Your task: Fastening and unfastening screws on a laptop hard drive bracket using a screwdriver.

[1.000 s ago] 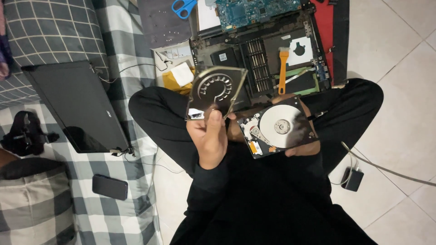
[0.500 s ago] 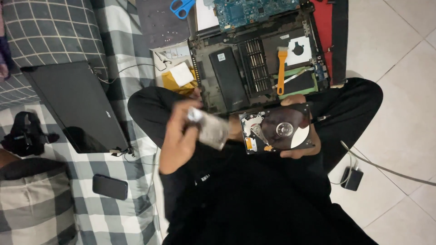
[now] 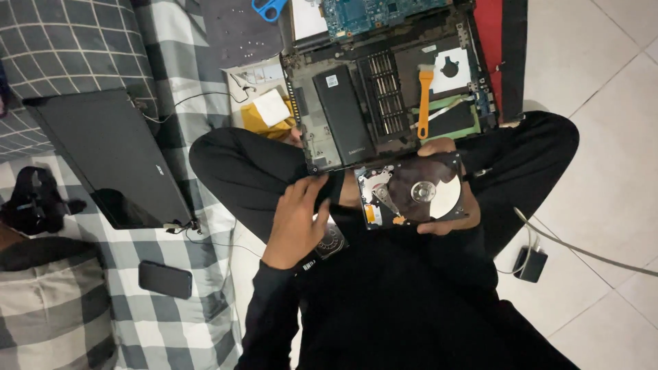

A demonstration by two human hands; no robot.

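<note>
My right hand [image 3: 447, 223] holds an opened hard drive [image 3: 411, 192] in front of my chest, its shiny platter and read arm facing up. My left hand [image 3: 297, 220] lies lower, to the left, on my black-clad lap. Its fingers are spread over the drive's metal cover [image 3: 334, 241], which peeks out from under the palm. The two hands are a short way apart. I sit cross-legged on the floor.
An opened laptop base [image 3: 384, 89] lies ahead of my knees with an orange pry tool [image 3: 425, 96] on it. A black laptop lid [image 3: 110, 157] and a phone [image 3: 164, 279] rest on the checked blanket [image 3: 171, 322] at left. A power adapter [image 3: 531, 264] with cable sits at right.
My left hand has carried the metal cover from up beside the drive down and left onto my lap. The right hand has kept the open drive nearly still, lowering it slightly.
</note>
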